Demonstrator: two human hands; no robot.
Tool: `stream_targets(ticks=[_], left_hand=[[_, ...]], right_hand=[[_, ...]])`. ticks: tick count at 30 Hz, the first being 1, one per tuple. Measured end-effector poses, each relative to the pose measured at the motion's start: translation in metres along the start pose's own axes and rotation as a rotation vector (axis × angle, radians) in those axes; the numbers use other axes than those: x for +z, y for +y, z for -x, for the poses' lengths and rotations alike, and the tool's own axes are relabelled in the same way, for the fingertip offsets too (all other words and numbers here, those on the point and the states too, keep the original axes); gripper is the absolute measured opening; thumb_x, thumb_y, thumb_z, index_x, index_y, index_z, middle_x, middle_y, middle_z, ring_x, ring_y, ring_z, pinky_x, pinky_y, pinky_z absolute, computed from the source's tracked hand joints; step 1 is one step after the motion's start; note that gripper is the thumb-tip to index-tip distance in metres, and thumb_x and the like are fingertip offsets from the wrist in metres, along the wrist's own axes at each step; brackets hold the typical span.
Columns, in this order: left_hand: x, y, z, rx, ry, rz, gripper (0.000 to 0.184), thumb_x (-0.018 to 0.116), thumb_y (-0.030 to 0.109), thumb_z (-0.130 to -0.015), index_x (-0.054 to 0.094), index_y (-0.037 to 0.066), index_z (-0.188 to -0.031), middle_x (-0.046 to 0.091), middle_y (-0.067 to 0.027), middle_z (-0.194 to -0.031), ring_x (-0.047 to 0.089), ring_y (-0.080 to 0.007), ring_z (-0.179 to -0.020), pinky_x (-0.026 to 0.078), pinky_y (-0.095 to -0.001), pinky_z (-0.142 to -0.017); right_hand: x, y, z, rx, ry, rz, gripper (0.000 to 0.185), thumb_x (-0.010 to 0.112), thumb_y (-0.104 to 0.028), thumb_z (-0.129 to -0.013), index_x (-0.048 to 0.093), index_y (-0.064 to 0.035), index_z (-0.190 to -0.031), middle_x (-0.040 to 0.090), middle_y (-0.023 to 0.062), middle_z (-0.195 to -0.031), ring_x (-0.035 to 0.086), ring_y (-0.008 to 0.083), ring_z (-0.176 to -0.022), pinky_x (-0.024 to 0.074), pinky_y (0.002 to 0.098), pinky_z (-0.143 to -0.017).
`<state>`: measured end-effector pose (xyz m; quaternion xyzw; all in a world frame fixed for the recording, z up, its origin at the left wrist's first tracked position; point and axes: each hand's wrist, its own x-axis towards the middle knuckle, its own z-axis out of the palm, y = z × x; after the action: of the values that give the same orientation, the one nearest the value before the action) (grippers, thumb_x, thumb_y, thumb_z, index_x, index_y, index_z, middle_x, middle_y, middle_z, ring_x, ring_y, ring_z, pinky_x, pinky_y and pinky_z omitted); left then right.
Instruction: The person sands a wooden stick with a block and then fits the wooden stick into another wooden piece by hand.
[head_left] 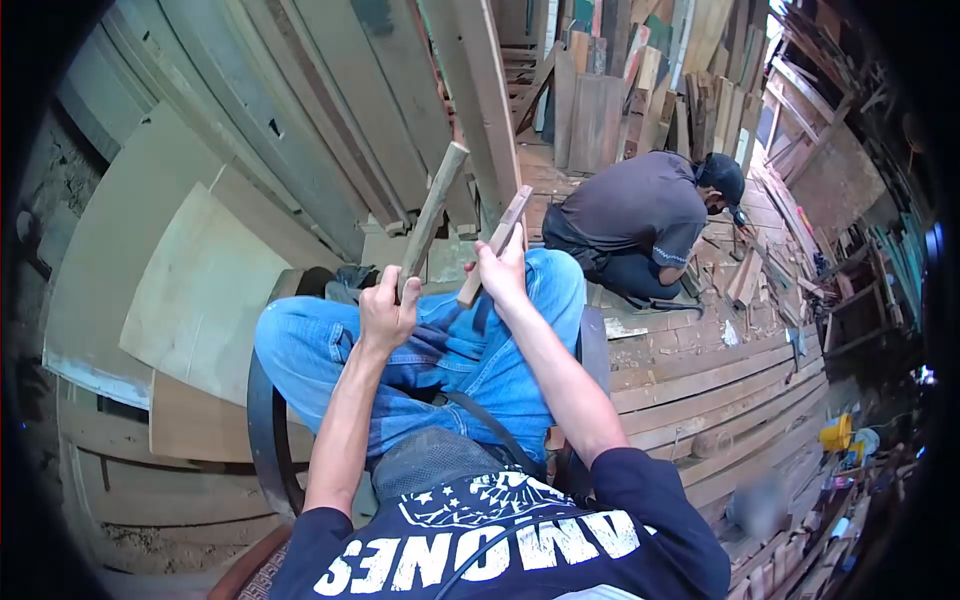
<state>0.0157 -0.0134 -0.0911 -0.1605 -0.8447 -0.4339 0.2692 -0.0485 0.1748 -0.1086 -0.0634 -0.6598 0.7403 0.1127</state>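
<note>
My left hand (387,315) is closed round the lower end of a rough wooden stick (434,208), which tilts up and to the right. In my right hand (502,265) is a shorter, squared wooden piece (513,215), gripped near its middle, with its lower end pointing down-left. The two pieces are apart, above my crossed legs in blue jeans (440,345). Both hands are raised over my lap and do not touch each other.
A person (640,215) in a dark shirt and cap crouches at the right among wood scraps (745,278). Long boards (330,110) lean at the upper left, curved panels (190,290) below them. Upright planks (595,120) stand behind. A yellow object (835,433) lies far right.
</note>
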Motion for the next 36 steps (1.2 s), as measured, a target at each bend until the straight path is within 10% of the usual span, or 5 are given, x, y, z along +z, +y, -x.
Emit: stream_targets(ticks=[12,15,22,26,36], left_hand=[[0.015,0.016,-0.076,-0.453,-0.158,0.286,0.055,0.055,0.055,-0.097,0.060,0.001,-0.095,0.070,-0.0095,-0.072,0.069,-0.0177,-0.061,0.053,-0.0343,-0.056],[0.028,0.002,-0.052,-0.568,-0.154,0.285,0.041,0.065,0.042,-0.096,0.063,0.001,-0.098,0.068,-0.0065,-0.080,0.067,-0.0129,-0.068,0.055,-0.0281,-0.059],[0.028,0.000,-0.041,-0.508,-0.121,0.619,0.031,0.072,0.032,-0.093,0.065,0.002,-0.088,0.068,-0.0044,-0.076,0.065,-0.0102,-0.066,0.054,-0.0279,-0.058],[0.023,0.008,-0.045,-0.474,-0.097,0.725,0.029,0.067,0.022,-0.097,0.045,0.010,-0.082,0.071,-0.0156,-0.092,0.072,-0.0222,-0.081,0.061,-0.0360,-0.069],[0.014,0.018,-0.049,-0.511,-0.068,0.785,0.036,0.066,0.030,-0.097,0.045,0.010,-0.077,0.072,-0.0175,-0.090,0.072,-0.0208,-0.078,0.061,-0.0358,-0.068]], right_hand=[[-0.018,-0.022,0.077,0.244,-0.437,-0.229,0.044,0.065,-0.015,-0.096,0.048,0.0004,-0.134,0.067,0.0091,-0.089,0.063,0.0152,-0.057,0.0505,0.0260,-0.054],[-0.013,-0.022,0.084,0.250,-0.511,-0.163,0.048,0.065,-0.015,-0.095,0.045,0.0017,-0.136,0.067,0.0089,-0.088,0.063,0.0145,-0.058,0.0505,0.0267,-0.053],[-0.007,-0.007,0.094,0.121,-0.556,0.100,0.049,0.067,-0.018,-0.094,0.046,-0.0018,-0.136,0.067,0.0072,-0.082,0.063,0.0117,-0.061,0.0521,0.0266,-0.055],[-0.008,-0.001,0.093,0.035,-0.512,0.208,0.029,0.069,-0.024,-0.091,0.060,-0.0019,-0.107,0.068,0.0081,-0.072,0.066,0.0160,-0.058,0.0534,0.0317,-0.056],[-0.005,-0.002,0.096,0.259,-0.582,0.184,0.028,0.069,-0.025,-0.093,0.065,-0.0004,-0.106,0.062,0.0023,-0.070,0.060,0.0103,-0.059,0.0500,0.0279,-0.054]])
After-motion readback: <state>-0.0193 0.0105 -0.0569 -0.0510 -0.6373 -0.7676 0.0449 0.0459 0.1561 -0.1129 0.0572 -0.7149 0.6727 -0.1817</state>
